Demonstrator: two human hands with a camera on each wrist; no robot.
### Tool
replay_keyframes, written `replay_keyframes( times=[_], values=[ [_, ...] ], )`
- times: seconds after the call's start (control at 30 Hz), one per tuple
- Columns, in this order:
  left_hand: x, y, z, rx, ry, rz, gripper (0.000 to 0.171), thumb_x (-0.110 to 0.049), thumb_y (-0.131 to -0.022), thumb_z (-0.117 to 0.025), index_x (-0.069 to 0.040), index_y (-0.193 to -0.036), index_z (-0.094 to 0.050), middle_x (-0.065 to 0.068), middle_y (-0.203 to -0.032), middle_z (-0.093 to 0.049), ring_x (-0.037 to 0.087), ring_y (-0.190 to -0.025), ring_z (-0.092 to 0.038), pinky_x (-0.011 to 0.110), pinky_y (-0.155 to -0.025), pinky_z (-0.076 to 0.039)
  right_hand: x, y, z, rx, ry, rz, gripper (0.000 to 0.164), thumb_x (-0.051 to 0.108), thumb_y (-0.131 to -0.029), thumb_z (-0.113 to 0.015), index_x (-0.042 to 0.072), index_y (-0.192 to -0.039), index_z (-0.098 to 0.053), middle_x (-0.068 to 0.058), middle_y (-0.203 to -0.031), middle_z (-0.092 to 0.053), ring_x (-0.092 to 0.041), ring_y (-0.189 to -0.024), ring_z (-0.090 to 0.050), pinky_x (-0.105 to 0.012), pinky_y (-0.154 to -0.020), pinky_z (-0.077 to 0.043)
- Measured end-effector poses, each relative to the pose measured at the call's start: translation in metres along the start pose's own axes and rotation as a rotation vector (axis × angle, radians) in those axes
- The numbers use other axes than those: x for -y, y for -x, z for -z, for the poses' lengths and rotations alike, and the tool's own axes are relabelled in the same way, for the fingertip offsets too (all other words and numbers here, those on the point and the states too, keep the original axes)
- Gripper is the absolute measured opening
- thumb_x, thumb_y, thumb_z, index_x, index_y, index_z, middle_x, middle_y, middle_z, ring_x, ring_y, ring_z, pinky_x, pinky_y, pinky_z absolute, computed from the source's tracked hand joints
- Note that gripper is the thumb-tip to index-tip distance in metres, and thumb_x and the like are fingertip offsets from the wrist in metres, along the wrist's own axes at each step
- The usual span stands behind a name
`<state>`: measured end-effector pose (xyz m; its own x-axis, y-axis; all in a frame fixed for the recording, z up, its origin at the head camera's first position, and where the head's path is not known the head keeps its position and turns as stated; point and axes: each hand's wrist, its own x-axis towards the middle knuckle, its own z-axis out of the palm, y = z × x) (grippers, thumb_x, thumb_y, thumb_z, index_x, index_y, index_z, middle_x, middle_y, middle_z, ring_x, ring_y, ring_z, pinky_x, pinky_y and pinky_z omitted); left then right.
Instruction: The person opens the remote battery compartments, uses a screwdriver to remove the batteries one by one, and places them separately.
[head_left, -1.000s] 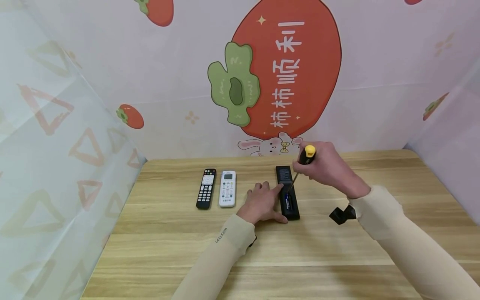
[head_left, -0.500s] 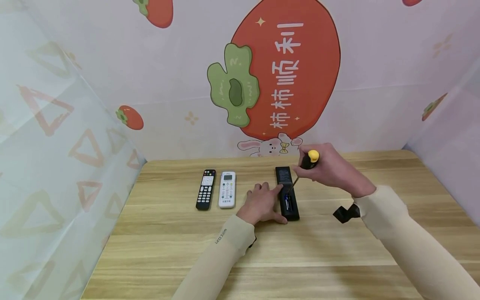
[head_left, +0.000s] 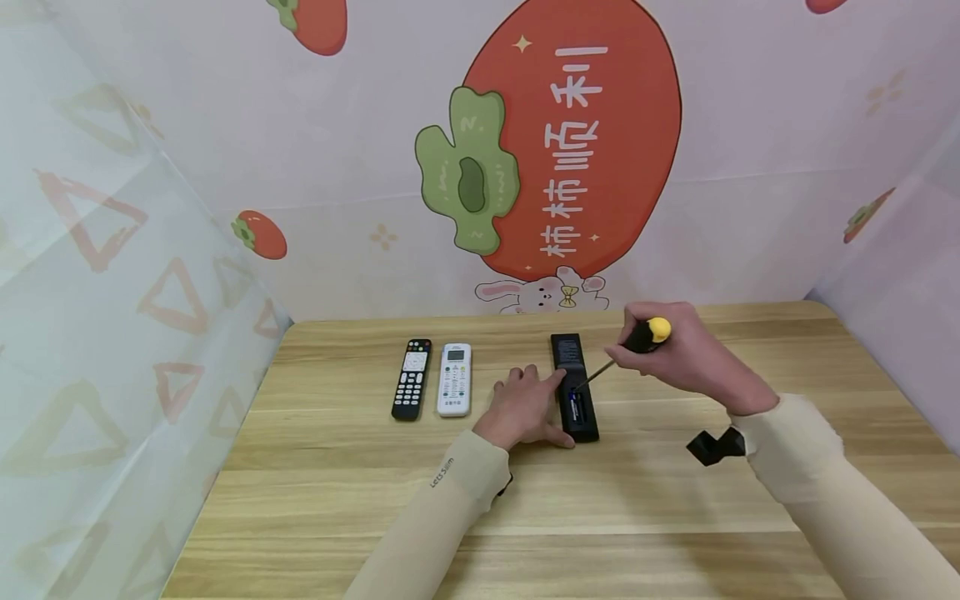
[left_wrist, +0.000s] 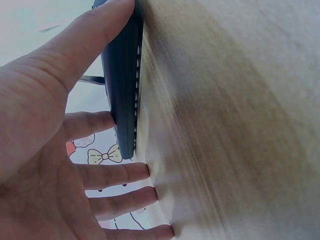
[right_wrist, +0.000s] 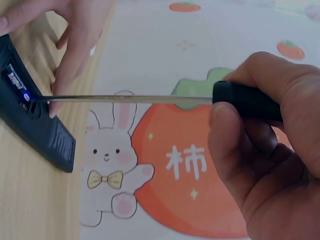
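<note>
A black remote control [head_left: 568, 357] lies face down on the wooden table, its battery compartment uncovered. Inside the compartment sits a blue battery [right_wrist: 17, 82]. My left hand [head_left: 519, 407] rests at the remote's left side, fingers extended. Its thumb [left_wrist: 100, 27] and index finger [left_wrist: 90, 124] touch the remote, while the other fingertips touch the table. My right hand [head_left: 671, 346] grips the black-and-yellow handle of a screwdriver [head_left: 647, 335]. The screwdriver's shaft [right_wrist: 135, 99] slants down leftward, and its tip is in the compartment at the battery's end.
Left of my left hand, a white remote control [head_left: 454, 379] and a black remote with white buttons [head_left: 412, 379] lie side by side on the table [head_left: 337, 500]. A patterned cloth wall [head_left: 360, 167] stands behind the table's far edge.
My right hand has moved right and slightly down, tilting the screwdriver from steep to a lower slant while its tip stays in the compartment. My left hand and the remotes keep their places.
</note>
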<state>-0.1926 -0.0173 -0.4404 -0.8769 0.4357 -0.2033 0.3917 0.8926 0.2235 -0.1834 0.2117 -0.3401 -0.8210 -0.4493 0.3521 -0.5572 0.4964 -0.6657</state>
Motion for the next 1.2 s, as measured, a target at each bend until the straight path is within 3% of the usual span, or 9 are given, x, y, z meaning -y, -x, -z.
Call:
replay_keyframes(
  times=[0.2,0.37,0.63,0.8,1.2],
  values=[
    [0.0,0.001,0.0,0.002,-0.001,0.0,0.107,-0.066,-0.069,-0.084,-0.028,-0.158,-0.039,0.017,-0.146,-0.048,0.037,-0.131,-0.045,0.059,-0.103,-0.042,-0.013,0.009,0.013,0.022,-0.113,-0.052,0.024,0.005,-0.085,-0.082,0.017,-0.078,-0.063,-0.001,-0.079,-0.068,-0.023,-0.057,-0.063,-0.032,-0.052,-0.053],
    [0.0,0.001,0.0,0.007,0.017,0.002,0.107,-0.065,-0.069,-0.085,-0.028,-0.158,-0.039,0.017,-0.147,-0.047,0.037,-0.132,-0.044,0.06,-0.104,-0.04,-0.021,0.015,0.017,0.04,-0.166,-0.047,0.023,0.0,-0.085,-0.081,0.016,-0.08,-0.065,-0.004,-0.081,-0.065,-0.023,-0.06,-0.063,-0.034,-0.055,-0.054],
    [0.0,0.002,0.0,0.001,0.012,0.003,0.107,-0.065,-0.069,-0.085,-0.028,-0.158,-0.039,0.017,-0.147,-0.047,0.037,-0.132,-0.044,0.06,-0.104,-0.041,-0.026,0.018,0.02,0.061,-0.145,0.045,0.026,-0.001,-0.083,-0.082,0.019,-0.08,-0.066,0.003,-0.08,-0.066,-0.019,-0.065,-0.064,-0.03,-0.056,-0.054],
    [0.0,0.002,0.001,0.004,0.014,0.002,0.107,-0.065,-0.069,-0.085,-0.028,-0.158,-0.039,0.017,-0.147,-0.047,0.038,-0.132,-0.044,0.06,-0.104,-0.041,-0.025,0.021,0.019,0.054,-0.127,0.109,0.029,-0.002,-0.081,-0.084,0.021,-0.079,-0.065,0.006,-0.083,-0.067,-0.016,-0.077,-0.068,-0.028,-0.065,-0.057],
    [0.001,0.002,0.001,0.009,0.012,0.01,0.107,-0.065,-0.069,-0.085,-0.028,-0.158,-0.039,0.017,-0.149,-0.046,0.038,-0.134,-0.043,0.06,-0.105,-0.04,-0.021,0.02,0.015,0.069,-0.1,0.095,0.028,0.002,-0.082,-0.084,0.023,-0.08,-0.065,0.006,-0.081,-0.066,-0.014,-0.07,-0.065,-0.027,-0.061,-0.054]
  ],
)
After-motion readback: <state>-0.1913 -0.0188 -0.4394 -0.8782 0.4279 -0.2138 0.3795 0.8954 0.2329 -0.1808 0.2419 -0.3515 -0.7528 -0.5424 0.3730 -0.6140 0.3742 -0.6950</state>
